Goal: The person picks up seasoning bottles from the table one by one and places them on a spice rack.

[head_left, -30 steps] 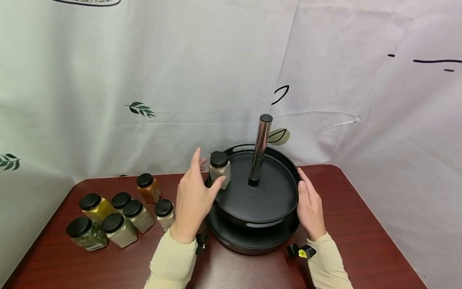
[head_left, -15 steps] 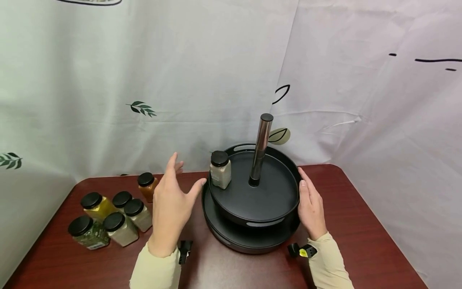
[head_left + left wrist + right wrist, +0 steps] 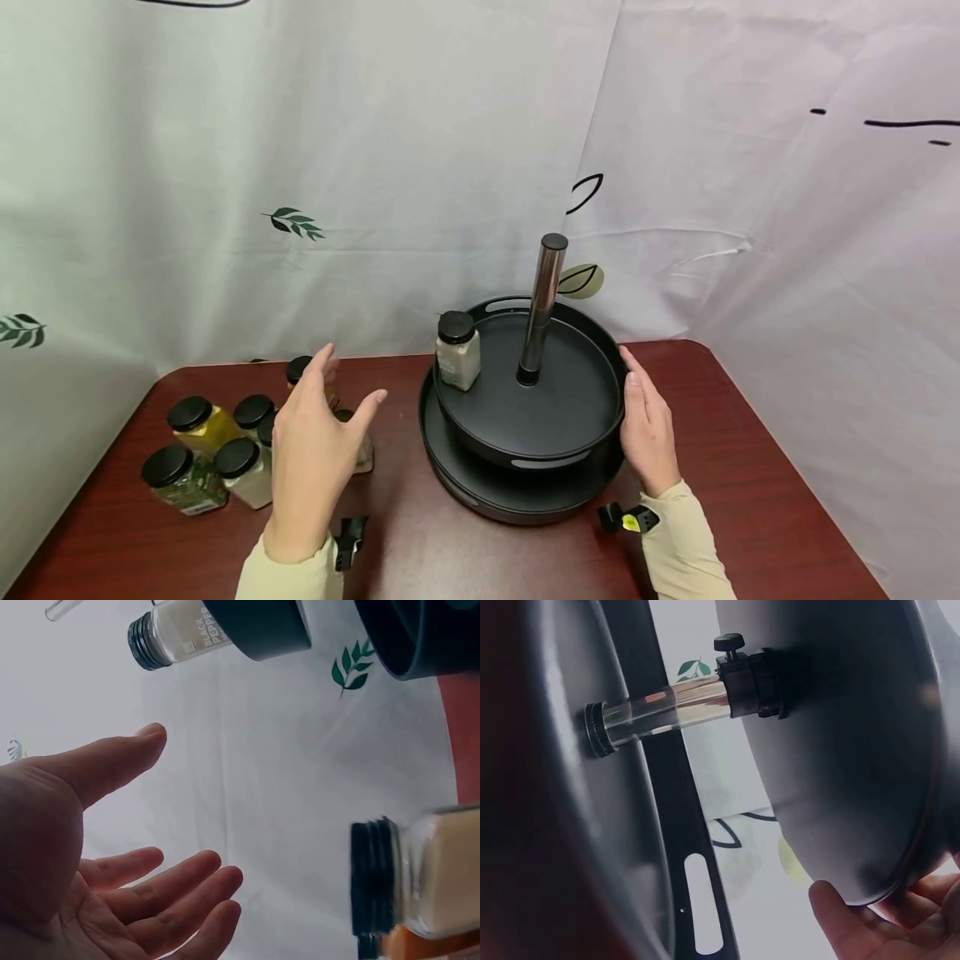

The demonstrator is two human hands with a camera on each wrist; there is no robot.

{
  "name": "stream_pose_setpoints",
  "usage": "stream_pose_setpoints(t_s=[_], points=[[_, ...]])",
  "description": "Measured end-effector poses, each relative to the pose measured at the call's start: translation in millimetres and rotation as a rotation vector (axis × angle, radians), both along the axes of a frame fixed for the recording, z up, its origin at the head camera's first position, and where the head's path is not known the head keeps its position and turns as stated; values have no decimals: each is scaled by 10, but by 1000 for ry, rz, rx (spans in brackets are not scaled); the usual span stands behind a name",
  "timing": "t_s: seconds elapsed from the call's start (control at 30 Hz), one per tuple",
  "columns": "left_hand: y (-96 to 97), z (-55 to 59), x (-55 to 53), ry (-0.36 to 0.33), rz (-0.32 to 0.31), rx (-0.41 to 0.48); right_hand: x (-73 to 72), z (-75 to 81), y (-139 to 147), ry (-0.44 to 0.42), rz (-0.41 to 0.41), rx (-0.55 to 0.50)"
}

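Observation:
My left hand (image 3: 311, 458), thumb and fingers spread and holding nothing, hovers over the right side of a group of spice jars. Beneath it a jar of pale powder (image 3: 364, 457) is partly hidden; a pale-filled jar (image 3: 442, 874) also shows at the right of the left wrist view. My right hand (image 3: 651, 429) touches the right rim of a black two-tier turntable's upper tray (image 3: 562, 425), fingers fairly straight along its outer wall. A jar labelled black pepper (image 3: 459, 358) with a black lid stands upright at that tray's left edge.
Left on the red-brown table (image 3: 750, 500) are jars of yellow powder (image 3: 210, 432), green herbs (image 3: 197, 486) and pale powder (image 3: 253, 483). A metal post (image 3: 542, 312) rises from the upper tray, above the lower tray (image 3: 517, 504). White cloth (image 3: 420, 150) hangs behind.
My left hand has drawn away from the pepper jar, leftward and toward me, over the jar group. The pepper jar stays on the upper tray. My right hand remains at the rim.

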State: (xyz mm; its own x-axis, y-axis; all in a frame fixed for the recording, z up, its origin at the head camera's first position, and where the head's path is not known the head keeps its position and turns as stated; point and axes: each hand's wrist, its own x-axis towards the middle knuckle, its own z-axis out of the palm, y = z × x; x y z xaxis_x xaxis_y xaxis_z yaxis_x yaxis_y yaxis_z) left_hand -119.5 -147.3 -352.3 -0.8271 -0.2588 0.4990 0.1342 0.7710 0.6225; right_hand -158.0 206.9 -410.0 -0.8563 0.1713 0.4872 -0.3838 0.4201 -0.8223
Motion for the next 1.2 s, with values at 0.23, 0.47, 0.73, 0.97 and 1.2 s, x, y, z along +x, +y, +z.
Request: stream_pose_setpoints(t_s=[0.23,0.47,0.73,0.97,1.2], points=[[-67,-60,50,-133,7,1,-10,-3,20,1,17,-5],[-126,-113,69,-238,2,-12,-11,23,56,-43,33,-17],[-191,-165,79,-361,-28,-24,6,58,116,-114,153,-125],[-229,-245,27,-441,-56,-45,4,41,179,-163,253,-241],[-254,-333,-35,-516,-84,-77,-6,22,233,-176,302,-236]])
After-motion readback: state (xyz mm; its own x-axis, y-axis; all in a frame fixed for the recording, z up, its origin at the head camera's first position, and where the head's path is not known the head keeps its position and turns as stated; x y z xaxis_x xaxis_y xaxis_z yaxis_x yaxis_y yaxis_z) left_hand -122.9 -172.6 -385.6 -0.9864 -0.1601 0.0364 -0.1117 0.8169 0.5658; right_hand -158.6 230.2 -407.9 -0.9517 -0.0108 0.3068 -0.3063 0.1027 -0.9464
